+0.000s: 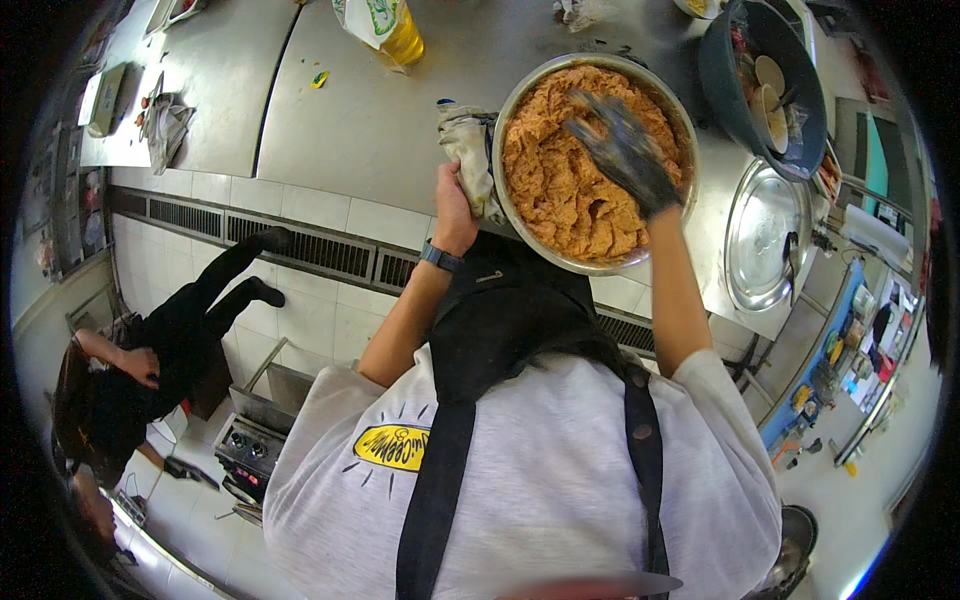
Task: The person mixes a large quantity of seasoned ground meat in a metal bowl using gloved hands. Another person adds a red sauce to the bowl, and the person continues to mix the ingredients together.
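Observation:
A large steel bowl (694,196) stands at the counter's front edge, filled with an orange-brown minced mixture (559,172). My right hand (626,150) wears a dark glove and lies over the mixture, blurred by motion, its fingers apart and smeared. Nothing is seen gripped in it. At the bowl's left side, my left hand (457,206) holds a folded, stained cloth (466,142) against the wall. A watch sits on that wrist.
The steel counter (360,127) bears a bottle of yellow oil (397,41). On the right stand a dark tub (720,82) with bowls inside and a round metal tray (757,225). Another person (172,352) is at the left, near a cooking appliance (247,450).

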The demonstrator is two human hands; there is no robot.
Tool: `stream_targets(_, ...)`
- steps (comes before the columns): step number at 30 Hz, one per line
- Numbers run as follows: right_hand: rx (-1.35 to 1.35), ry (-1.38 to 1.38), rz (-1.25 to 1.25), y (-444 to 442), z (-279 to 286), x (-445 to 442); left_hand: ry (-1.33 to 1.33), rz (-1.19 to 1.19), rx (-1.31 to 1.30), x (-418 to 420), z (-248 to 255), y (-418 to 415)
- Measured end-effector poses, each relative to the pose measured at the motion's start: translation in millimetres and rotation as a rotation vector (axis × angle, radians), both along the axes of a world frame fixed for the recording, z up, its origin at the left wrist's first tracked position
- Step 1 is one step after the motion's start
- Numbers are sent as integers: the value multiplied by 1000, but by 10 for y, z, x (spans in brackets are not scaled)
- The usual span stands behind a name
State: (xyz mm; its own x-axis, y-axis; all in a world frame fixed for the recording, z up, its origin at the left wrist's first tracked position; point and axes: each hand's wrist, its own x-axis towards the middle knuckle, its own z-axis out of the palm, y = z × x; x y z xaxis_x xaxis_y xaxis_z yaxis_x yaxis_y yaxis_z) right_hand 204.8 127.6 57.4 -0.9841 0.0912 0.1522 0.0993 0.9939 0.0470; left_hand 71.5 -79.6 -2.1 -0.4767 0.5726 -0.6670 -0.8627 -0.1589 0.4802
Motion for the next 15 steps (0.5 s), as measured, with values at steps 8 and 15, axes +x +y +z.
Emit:
stream_targets(8, -433, -93, -88, -181, -373, -233, 47, 169, -20, 149, -5, -145)
stream_targets(15, -783, -216, -50, 434, -430, 650, 283, 256, 14, 116, 12, -442)
